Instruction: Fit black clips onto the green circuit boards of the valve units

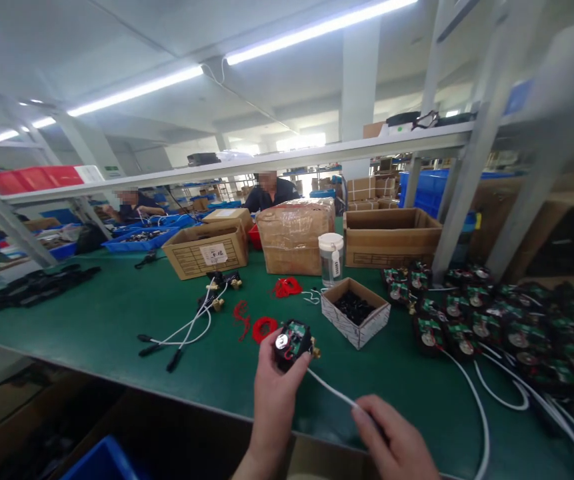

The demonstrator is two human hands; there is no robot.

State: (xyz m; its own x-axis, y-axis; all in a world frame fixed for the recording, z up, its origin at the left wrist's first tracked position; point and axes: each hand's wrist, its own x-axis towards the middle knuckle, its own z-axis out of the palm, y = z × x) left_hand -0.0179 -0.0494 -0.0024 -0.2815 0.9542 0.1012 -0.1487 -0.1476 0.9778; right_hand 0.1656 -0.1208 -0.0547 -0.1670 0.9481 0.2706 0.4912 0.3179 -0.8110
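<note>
My left hand [279, 380] grips a small black housing [294, 340] with a green circuit board, a round silver disc and a brass fitting showing. From its lower side a white cable [331, 388] runs to my right hand [391, 433], whose fingers are closed around the cable's end. What lies inside that grip is mostly hidden. Just behind the housing lies a coil of red wire [265, 329]. To the right stands a small white box [357, 327] of black parts. Several similar units with circuit boards [481, 323] are massed at the right.
Units with white cables [191, 327] lie left of centre. Cardboard boxes [297, 240] and a lidded clear cup [331, 260] line the back of the green table [117, 313]. A shelf post [467, 160] rises at right. Two people sit beyond.
</note>
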